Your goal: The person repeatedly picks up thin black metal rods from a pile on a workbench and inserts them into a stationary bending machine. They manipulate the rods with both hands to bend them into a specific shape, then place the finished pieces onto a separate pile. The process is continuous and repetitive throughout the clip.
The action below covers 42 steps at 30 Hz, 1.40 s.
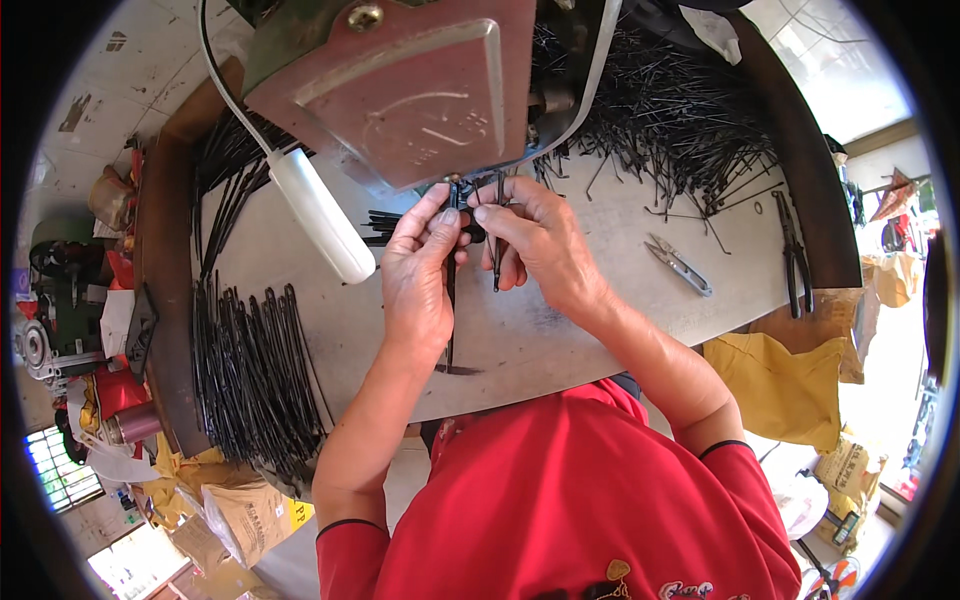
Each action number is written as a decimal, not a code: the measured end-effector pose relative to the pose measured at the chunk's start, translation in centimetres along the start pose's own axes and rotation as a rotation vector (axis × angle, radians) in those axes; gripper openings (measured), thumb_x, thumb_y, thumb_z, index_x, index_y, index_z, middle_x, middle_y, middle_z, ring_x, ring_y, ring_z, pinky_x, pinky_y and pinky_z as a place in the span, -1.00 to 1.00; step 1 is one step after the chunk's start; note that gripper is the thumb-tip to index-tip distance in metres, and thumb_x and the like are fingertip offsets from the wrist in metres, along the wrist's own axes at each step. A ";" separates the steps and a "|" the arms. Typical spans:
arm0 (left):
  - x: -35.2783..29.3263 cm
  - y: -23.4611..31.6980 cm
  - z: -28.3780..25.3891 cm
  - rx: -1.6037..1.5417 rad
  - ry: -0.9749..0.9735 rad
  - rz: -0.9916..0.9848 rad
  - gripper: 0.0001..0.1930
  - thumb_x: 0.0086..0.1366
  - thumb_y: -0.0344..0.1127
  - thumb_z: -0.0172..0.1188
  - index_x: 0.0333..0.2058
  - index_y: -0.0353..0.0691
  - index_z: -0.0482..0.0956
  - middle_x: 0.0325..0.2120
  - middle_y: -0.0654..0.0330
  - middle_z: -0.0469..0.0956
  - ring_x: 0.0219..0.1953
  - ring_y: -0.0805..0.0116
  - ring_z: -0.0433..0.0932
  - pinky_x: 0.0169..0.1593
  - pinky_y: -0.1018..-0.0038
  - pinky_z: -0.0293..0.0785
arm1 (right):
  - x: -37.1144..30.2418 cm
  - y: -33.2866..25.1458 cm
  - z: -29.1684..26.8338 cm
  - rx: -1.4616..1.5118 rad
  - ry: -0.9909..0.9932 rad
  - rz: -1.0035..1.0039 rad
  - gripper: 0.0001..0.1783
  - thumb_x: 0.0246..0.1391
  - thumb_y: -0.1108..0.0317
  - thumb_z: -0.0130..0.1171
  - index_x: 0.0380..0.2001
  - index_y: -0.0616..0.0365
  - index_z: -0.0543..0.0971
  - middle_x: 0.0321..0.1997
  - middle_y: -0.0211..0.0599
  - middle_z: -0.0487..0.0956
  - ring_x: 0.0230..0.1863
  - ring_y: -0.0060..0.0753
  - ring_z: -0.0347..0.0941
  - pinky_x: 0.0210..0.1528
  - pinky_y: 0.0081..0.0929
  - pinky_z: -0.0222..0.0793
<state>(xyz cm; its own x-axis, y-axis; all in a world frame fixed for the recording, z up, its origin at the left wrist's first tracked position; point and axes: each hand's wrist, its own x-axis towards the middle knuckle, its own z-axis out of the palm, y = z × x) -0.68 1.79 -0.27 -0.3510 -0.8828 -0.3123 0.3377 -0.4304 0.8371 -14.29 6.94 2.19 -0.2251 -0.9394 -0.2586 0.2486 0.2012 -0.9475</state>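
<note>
Just under the front of a big machine with a red-brown cover [410,95], my two hands are close together. My left hand [420,270] pinches a thin black strap [451,310] between thumb and fingers, its tail hanging down toward the table's near edge. A second narrow black strip [496,262] runs through the closed fingers of my right hand [535,235]. Whether the two pieces join is hidden by the fingers and the machine. Short black strap ends [382,225] stick out to the left of my left hand.
Black straps [250,370] lie bundled at the left. Loose thin black pieces [670,110] heap up at the far right. Small thread snips [680,265] and dark-handled pliers [792,255] rest on the right of the pale table [560,345]. A white lamp [320,215] hangs left of the machine.
</note>
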 end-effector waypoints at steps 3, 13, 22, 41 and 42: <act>-0.1 0.1 -0.1 0.000 -0.028 0.002 -0.62 0.28 -0.46 0.14 0.07 -0.33 0.40 -0.30 0.25 0.55 -0.35 0.58 0.45 -0.32 0.65 0.36 | 0.0 -0.2 0.1 -0.015 0.001 -0.014 -0.77 0.12 0.36 0.01 -0.25 0.34 0.45 -0.60 -0.27 0.50 -0.78 -0.57 0.37 -0.75 -0.62 0.20; 0.0 -0.5 -0.2 0.030 -0.028 0.027 -0.61 0.29 -0.47 0.11 0.10 -0.34 0.37 -0.31 0.25 0.53 -0.36 0.60 0.44 -0.32 0.66 0.36 | 0.3 0.2 0.4 -0.068 0.027 -0.056 -0.77 0.14 0.35 0.02 -0.25 0.34 0.46 -0.61 -0.27 0.52 -0.77 -0.58 0.38 -0.75 -0.62 0.23; -0.4 -0.7 0.5 -0.050 -0.021 0.022 -0.60 0.31 -0.46 0.09 0.12 -0.37 0.34 -0.35 0.28 0.48 -0.41 0.59 0.37 -0.31 0.64 0.36 | -0.1 0.3 0.9 -0.143 0.071 -0.104 -0.80 0.15 0.40 0.03 -0.24 0.34 0.46 -0.63 -0.28 0.52 -0.76 -0.60 0.37 -0.74 -0.63 0.26; -0.3 -0.8 0.4 -0.032 -0.008 0.052 -0.60 0.30 -0.51 0.06 0.11 -0.42 0.32 -0.36 0.24 0.47 -0.42 0.57 0.39 -0.34 0.64 0.38 | -0.1 0.1 1.3 -0.133 0.097 -0.096 -0.83 0.14 0.42 0.03 -0.29 0.35 0.46 -0.59 -0.26 0.54 -0.65 -0.59 0.45 -0.71 -0.58 0.35; -0.3 -0.6 0.4 -0.018 -0.018 0.040 -0.61 0.30 -0.49 0.08 0.10 -0.40 0.33 -0.38 0.23 0.48 -0.44 0.56 0.40 -0.38 0.64 0.38 | 0.1 0.2 1.2 -0.150 0.084 -0.107 -0.81 0.13 0.40 0.03 -0.30 0.36 0.46 -0.59 -0.24 0.54 -0.66 -0.56 0.45 -0.72 -0.57 0.35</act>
<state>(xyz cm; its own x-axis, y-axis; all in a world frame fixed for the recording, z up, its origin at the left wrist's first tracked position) -1.19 2.41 -0.51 -0.3524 -0.8959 -0.2705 0.3673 -0.3983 0.8405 -13.16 6.58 2.16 -0.3224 -0.9323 -0.1640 0.0773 0.1467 -0.9862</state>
